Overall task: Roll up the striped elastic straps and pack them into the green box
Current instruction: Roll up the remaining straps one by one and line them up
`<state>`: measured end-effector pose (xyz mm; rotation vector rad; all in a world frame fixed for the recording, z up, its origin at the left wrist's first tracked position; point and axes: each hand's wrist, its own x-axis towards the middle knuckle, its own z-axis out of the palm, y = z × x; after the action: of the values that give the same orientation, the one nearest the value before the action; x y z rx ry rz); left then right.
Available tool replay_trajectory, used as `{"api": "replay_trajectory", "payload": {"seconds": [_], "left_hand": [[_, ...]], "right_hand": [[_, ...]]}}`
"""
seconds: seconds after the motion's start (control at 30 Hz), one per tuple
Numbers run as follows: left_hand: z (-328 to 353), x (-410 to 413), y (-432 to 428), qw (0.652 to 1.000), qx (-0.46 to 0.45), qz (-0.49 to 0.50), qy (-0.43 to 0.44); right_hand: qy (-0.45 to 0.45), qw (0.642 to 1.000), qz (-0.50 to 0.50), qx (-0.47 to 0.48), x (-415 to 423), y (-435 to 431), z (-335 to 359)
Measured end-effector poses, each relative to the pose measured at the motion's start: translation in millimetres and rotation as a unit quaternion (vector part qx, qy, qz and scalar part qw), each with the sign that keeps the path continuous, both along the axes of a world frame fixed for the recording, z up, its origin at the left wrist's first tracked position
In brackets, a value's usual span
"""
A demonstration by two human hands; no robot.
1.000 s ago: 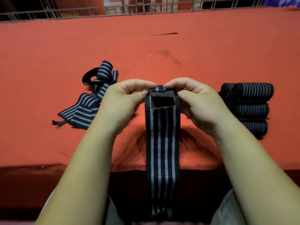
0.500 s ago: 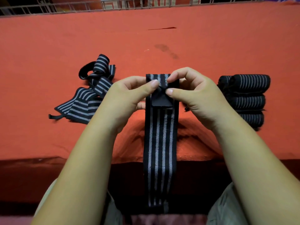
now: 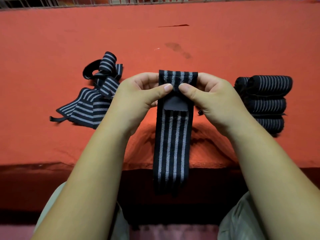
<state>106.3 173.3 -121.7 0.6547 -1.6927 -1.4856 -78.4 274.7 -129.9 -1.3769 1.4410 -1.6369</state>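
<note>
Evenly, left hand [image 3: 136,101], right hand [image 3: 216,103] around strap [image 3: 173,144].

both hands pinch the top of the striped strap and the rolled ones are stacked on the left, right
Not quite. The head view shows the rolled straps stacked on the right. Left hand and right hand do pinch the striped strap at its top.

Black/grey striped strap [image 3: 173,144]: top end folded over, pinched between left hand [image 3: 136,101] and right hand [image 3: 216,103], rest hanging flat below them. Loose straps [image 3: 93,101] tangled left of left hand. Rolled straps [image 3: 266,101] in a row right of right hand.
</note>
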Motion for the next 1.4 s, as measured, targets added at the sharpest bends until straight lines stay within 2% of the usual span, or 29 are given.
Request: {"api": "replay_trajectory", "payload": {"seconds": [0.27, 0.37, 0.43, 0.57, 0.8, 1.0, 1.2, 1.4], "left_hand": [[-4, 13, -7, 0.99, -0.071, -0.034, -0.119], [-10, 13, -8, 0.992, -0.074, -0.019, -0.096], [-14, 10, -10, 0.993, -0.082, 0.007, -0.086], [-19, 7, -13, 0.994, -0.079, 0.048, -0.052], [-20, 7, -16, 0.996, -0.076, 0.038, -0.035], [-27, 7, -23, 0.999, -0.013, 0.019, -0.043], [-31, -6, -35, 0.994, 0.017, 0.101, -0.037], [-36, -10, -38, 0.994, -0.002, 0.109, -0.032]], "right_hand": [[0.007, 0.999, -0.027, -0.024, -1, -7, -8], [-0.017, 1.0, -0.009, -0.021, 1, -7, -9], [-0.029, 0.999, 0.014, 0.023, -1, -8, -13], [0.007, 0.992, 0.034, 0.121, -4, -7, -29], [-0.043, 0.992, 0.001, 0.115, 2, -12, -34], [-0.051, 0.994, -0.03, 0.091, 8, -22, -38], [-0.03, 0.979, -0.014, 0.199, 5, -32, -44], [-0.1, 0.976, 0.037, 0.192, -8, -35, -52]]}}
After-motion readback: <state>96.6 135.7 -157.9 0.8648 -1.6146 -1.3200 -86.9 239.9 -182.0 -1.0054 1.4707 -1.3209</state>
